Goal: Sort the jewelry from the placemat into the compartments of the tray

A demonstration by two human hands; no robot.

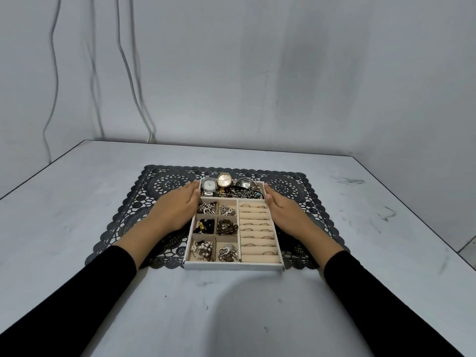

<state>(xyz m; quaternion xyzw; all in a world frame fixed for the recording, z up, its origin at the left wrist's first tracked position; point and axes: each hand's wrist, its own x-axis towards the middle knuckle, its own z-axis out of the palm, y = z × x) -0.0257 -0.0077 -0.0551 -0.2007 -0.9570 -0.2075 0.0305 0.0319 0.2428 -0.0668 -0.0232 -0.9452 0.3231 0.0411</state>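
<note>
In the head view, a white jewelry tray (233, 266) sits on a dark lace placemat (296, 186) in the middle of the grey table (231, 318), its near wall reaching just past the placemat's near edge. The left grip (177, 210) lies flat against the tray's left outer wall, fingers straight and together, pointing toward the table's far edge and curled round nothing. The right grip (286, 211) mirrors it on the right outer wall, fingers likewise straight, with its thumb (268, 199) touching the rim. Black sleeves (110, 274) cover both forearms. The jewelry in sight lies inside the tray. The long compartment along the far wall holds a square silver watch (208, 186), a round gold watch (224, 179) and a third silver watch (244, 184) among tangled chains. The right column of cream ring rolls carries rings (257, 223) tucked into its slots. Six small compartments on the left hold, from far to near, silver chains (206, 208), another silver cluster (226, 210), black beads (204, 226), a brown bead bracelet (227, 227), a pearl piece (202, 249) and a silver heart-shaped piece (228, 252). Cables (123, 60) hang down the wall beyond the table's far left corner.
</note>
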